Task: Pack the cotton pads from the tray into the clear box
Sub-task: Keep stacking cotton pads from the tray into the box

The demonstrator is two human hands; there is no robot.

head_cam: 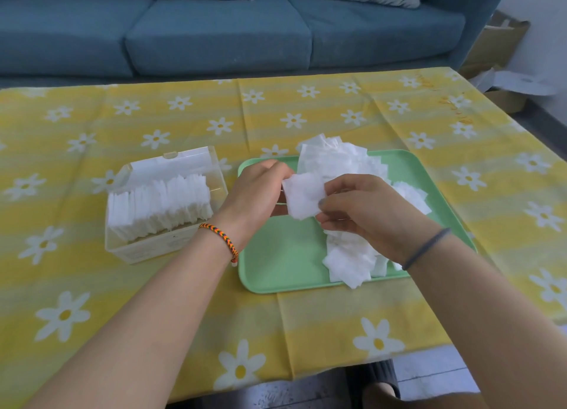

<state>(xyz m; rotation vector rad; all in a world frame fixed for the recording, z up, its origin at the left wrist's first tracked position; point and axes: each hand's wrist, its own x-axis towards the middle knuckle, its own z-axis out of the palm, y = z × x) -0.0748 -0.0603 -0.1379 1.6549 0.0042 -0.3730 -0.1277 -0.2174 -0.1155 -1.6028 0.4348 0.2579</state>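
Both my grips, left hand & right hand, pinch a few cotton pads above the tray, squaring them to slot into the clear box at left.

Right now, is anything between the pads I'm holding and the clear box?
Nothing visible stands between them. Both hands, left hand and right hand, pinch the held pads above the green tray. The clear box sits left, lid open, already mostly filled, with only bare tablecloth between.
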